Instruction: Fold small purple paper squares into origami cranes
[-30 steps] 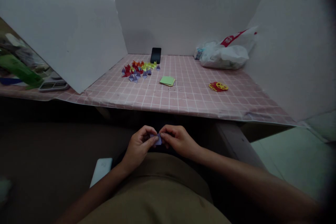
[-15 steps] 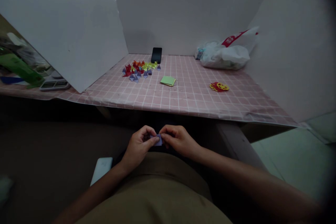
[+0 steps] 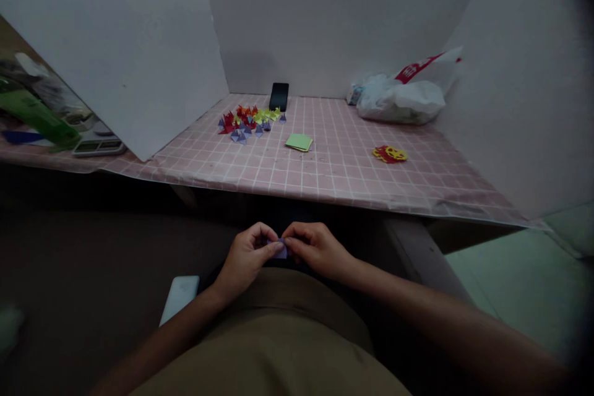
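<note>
A small piece of purple paper (image 3: 281,252) is pinched between my two hands, over my lap and below the table's front edge. My left hand (image 3: 250,253) grips its left side between thumb and fingers. On the other side, my right hand (image 3: 316,249) pinches the right edge, fingertips close to the left thumb. Fingers cover part of the paper, so its folds cannot be made out. Folded paper pieces (image 3: 250,120) in red, orange, yellow and purple lie grouped on the table. A stack of square paper sheets (image 3: 299,142), green on top, lies nearer to me.
The pink checked tablecloth (image 3: 334,179) covers the table between white panels. A black phone (image 3: 279,97) leans at the back. To the right are a white plastic bag (image 3: 403,99) and red and yellow cut-outs (image 3: 390,154). A white rectangular device (image 3: 180,298) lies beside my left forearm.
The view has shifted very slightly. Both hands keep their pinch on the purple paper, whose visible part has tilted a little between the fingers.
</note>
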`<state>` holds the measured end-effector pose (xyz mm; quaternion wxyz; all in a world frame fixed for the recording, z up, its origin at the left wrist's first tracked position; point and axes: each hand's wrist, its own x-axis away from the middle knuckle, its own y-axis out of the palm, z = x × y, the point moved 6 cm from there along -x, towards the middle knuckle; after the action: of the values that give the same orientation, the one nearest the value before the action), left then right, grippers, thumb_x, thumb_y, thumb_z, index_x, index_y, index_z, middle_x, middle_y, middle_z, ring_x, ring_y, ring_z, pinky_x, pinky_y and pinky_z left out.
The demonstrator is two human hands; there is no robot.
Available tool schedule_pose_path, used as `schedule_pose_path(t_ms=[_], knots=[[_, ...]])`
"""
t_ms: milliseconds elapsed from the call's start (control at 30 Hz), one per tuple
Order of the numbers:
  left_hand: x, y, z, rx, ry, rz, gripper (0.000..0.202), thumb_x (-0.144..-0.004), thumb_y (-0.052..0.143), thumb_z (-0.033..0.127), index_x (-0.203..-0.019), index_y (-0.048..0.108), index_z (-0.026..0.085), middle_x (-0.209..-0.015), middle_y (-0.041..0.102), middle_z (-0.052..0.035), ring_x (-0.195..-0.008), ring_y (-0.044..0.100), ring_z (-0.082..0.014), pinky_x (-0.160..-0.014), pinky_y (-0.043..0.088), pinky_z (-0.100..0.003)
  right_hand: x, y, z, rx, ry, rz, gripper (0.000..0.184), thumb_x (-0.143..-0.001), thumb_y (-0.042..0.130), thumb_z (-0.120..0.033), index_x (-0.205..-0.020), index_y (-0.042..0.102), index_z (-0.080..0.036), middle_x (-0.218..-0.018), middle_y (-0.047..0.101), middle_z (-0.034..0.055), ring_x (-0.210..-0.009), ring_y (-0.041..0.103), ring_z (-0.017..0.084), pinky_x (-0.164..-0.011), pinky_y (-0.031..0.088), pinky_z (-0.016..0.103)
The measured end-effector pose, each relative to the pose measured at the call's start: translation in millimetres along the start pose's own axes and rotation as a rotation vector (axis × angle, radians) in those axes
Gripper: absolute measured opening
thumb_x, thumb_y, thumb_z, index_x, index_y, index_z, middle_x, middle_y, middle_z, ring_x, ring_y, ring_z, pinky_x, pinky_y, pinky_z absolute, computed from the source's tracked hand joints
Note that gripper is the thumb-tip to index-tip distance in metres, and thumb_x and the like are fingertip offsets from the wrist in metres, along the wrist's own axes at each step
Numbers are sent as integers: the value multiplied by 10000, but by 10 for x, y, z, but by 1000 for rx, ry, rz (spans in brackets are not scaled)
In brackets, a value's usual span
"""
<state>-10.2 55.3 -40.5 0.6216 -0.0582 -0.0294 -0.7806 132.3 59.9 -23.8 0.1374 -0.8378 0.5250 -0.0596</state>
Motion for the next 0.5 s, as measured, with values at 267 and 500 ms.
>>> schedule_pose_path(t_ms=[267,500], knots=[[1,8,7,-7,23,-17,217,-721,739,311,-760,575,174,-690,576,29,-652,536,-121,-622,425,-246,-7,19,15,-63,54,-53,141,-858,577,-256,-790,640,-148,-607,562,-23,-551,496,99,-530,370,219],[23,21,7,47,59,-7,237,-721,731,251,-900,589,190,-773,591,21,-725,566,-133,-690,465,-264,3,32,13,-62,74,-49,214,-883,553,-317,-750,601,-156,-574,531,-28,-522,465,94,-509,346,218]])
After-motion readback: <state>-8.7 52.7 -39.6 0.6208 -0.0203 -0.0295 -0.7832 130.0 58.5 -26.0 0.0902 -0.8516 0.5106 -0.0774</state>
